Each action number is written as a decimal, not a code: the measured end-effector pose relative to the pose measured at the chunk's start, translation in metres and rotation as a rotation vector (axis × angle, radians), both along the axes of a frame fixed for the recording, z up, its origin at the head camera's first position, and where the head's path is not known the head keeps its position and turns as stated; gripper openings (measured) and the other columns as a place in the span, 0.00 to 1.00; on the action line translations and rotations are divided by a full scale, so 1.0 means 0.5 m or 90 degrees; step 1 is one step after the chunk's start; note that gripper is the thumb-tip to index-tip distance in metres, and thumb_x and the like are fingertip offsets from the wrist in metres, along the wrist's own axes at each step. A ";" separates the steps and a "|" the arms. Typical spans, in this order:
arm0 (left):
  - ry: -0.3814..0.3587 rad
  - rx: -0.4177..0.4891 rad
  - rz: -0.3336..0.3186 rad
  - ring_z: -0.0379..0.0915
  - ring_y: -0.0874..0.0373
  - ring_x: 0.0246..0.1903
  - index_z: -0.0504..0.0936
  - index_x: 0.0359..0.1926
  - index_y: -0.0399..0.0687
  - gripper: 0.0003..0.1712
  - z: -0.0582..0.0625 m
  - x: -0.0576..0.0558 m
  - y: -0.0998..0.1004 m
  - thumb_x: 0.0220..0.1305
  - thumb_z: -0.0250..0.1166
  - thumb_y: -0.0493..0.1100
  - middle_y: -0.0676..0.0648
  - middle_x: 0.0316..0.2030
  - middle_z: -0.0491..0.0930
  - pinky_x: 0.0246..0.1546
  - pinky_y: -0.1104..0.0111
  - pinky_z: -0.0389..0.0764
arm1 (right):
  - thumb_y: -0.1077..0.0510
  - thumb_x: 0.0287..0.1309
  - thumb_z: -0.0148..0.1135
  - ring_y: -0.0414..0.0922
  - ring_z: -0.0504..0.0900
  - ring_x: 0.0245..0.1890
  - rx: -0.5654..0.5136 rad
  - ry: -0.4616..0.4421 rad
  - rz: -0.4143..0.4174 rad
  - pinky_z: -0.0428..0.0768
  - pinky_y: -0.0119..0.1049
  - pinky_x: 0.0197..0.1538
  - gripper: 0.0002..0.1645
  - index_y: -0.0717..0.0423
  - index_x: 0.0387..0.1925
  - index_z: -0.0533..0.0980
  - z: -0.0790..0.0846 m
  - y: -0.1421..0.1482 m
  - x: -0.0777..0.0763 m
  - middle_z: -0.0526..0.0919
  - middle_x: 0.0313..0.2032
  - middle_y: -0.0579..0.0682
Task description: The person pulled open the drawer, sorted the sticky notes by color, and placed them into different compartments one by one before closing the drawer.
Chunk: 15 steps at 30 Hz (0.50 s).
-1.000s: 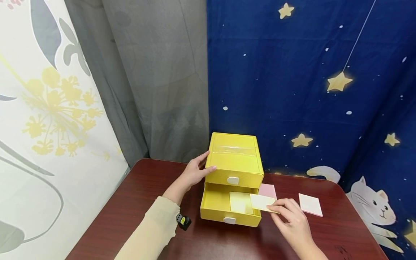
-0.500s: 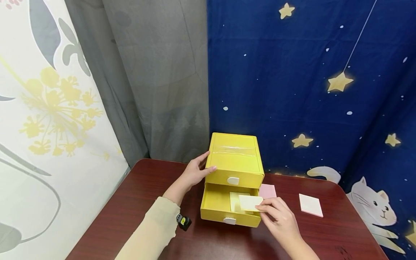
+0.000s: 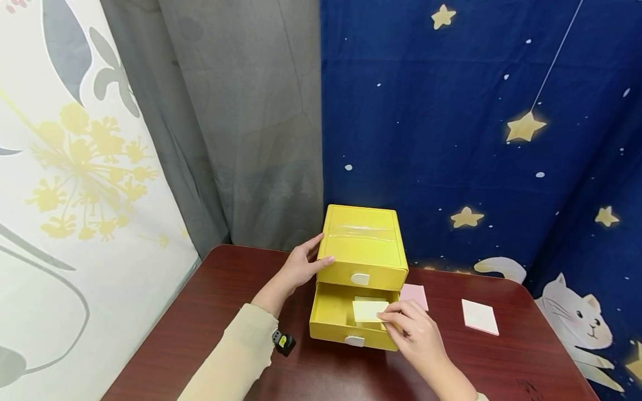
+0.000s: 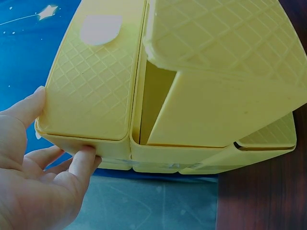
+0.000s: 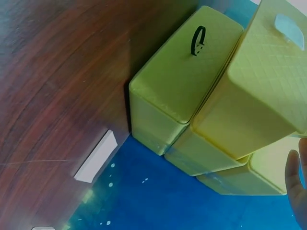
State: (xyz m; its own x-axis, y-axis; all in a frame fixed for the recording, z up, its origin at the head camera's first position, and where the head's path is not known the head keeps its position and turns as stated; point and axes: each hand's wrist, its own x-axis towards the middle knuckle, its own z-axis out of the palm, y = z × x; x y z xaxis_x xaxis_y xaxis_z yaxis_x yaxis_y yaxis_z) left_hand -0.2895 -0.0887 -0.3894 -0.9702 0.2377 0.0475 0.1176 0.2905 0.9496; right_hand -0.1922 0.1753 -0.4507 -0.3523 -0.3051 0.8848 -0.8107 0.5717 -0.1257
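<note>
A yellow drawer box point(image 3: 366, 234) stands on the table with its middle drawer point(image 3: 326, 314) pulled out. My left hand point(image 3: 301, 264) rests on the box's upper left corner, thumb on the front top edge and fingers along the side. My right hand point(image 3: 413, 328) pinches a pale yellow sticky note pad point(image 3: 368, 312) by its right edge, over the open drawer. Beneath it, partly hidden, lies another pale yellow pad point(image 3: 370, 299) in the drawer. In the right wrist view only part of the right hand point(image 5: 297, 184) shows at the edge, and the held pad is out of sight.
A pink pad point(image 3: 413, 295) lies on the table against the box's right side. Farther right lies a white pad point(image 3: 478, 316) with a pink lower edge. The bottom tier point(image 5: 187, 72) is closed and bears a black loop. Curtains hang behind the table point(image 3: 241, 278).
My right hand has moved left with the held pad, from the drawer's right side to over its middle, covering more of the pad inside. The left hand has stayed on the box.
</note>
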 end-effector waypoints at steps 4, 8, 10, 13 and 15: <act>0.001 0.003 0.000 0.53 0.52 0.70 0.55 0.73 0.56 0.45 -0.001 -0.001 -0.001 0.58 0.67 0.52 0.48 0.71 0.56 0.64 0.56 0.66 | 0.50 0.66 0.54 0.37 0.72 0.31 0.006 -0.005 0.005 0.69 0.21 0.30 0.16 0.47 0.30 0.86 0.003 -0.014 -0.004 0.81 0.32 0.40; 0.001 0.002 0.001 0.53 0.52 0.70 0.55 0.73 0.56 0.45 -0.001 -0.001 -0.001 0.58 0.67 0.52 0.48 0.71 0.56 0.64 0.56 0.66 | 0.58 0.55 0.64 0.38 0.73 0.32 0.013 -0.014 0.015 0.70 0.23 0.32 0.06 0.47 0.31 0.86 0.008 -0.027 -0.007 0.80 0.32 0.40; 0.001 0.000 0.002 0.53 0.52 0.70 0.55 0.73 0.56 0.45 -0.001 0.000 -0.001 0.58 0.67 0.52 0.48 0.71 0.55 0.64 0.56 0.66 | 0.63 0.46 0.67 0.38 0.74 0.33 0.019 -0.017 0.018 0.71 0.24 0.33 0.09 0.47 0.31 0.85 0.010 -0.032 -0.008 0.80 0.32 0.40; 0.001 -0.002 0.003 0.53 0.52 0.70 0.55 0.73 0.56 0.45 0.000 -0.001 0.000 0.58 0.67 0.52 0.48 0.71 0.55 0.64 0.56 0.66 | 0.65 0.40 0.69 0.39 0.75 0.33 0.028 -0.018 0.015 0.72 0.25 0.34 0.13 0.47 0.31 0.85 0.011 -0.038 -0.010 0.80 0.33 0.40; 0.001 -0.001 0.003 0.53 0.52 0.70 0.55 0.73 0.56 0.46 -0.001 -0.002 0.000 0.58 0.67 0.52 0.48 0.71 0.55 0.64 0.56 0.66 | 0.65 0.41 0.69 0.39 0.75 0.33 0.036 -0.020 0.008 0.73 0.26 0.35 0.13 0.46 0.31 0.85 0.010 -0.042 -0.012 0.81 0.33 0.40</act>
